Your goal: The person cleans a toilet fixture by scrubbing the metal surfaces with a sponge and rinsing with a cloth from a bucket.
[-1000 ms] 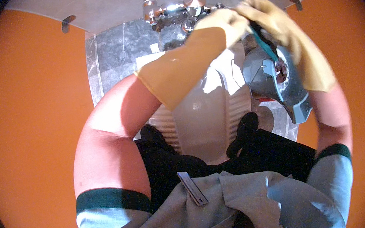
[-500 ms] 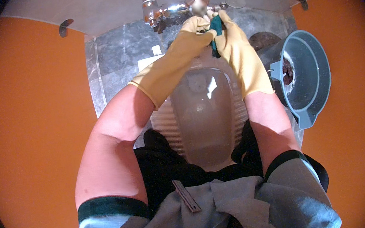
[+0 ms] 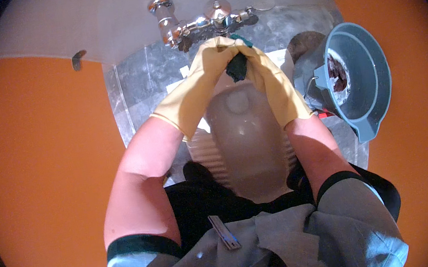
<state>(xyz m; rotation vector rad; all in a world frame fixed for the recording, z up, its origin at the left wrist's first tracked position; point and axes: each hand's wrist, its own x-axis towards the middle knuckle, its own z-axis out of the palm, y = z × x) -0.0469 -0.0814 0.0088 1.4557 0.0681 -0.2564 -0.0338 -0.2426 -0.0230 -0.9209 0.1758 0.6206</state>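
Observation:
Both my hands wear yellow rubber gloves and meet above the far end of a squat toilet [image 3: 251, 150]. A dark green scouring pad [image 3: 238, 68] is gripped between them; one end hangs below the fingers, and a greener edge shows above. My left hand [image 3: 210, 59] is closed on the pad from the left. From the other side my right hand [image 3: 258, 64] is closed on it too, its fingertips partly hidden. Just beyond the gloves, a chrome flush valve and pipe [image 3: 193, 27] run along the wall.
A blue-grey bucket [image 3: 373, 82] stands at the right, with dark material and white foam at its bottom. Orange partitions [image 3: 47, 164] close in both sides. Grey tiles [image 3: 137, 73] surround the toilet. A dark round shape [image 3: 305, 45] lies behind the bucket.
Both hands have drawn slightly back from the flush pipe toward me. The pad has turned and is folded or bunched between the gloves. The whole view has shifted a little.

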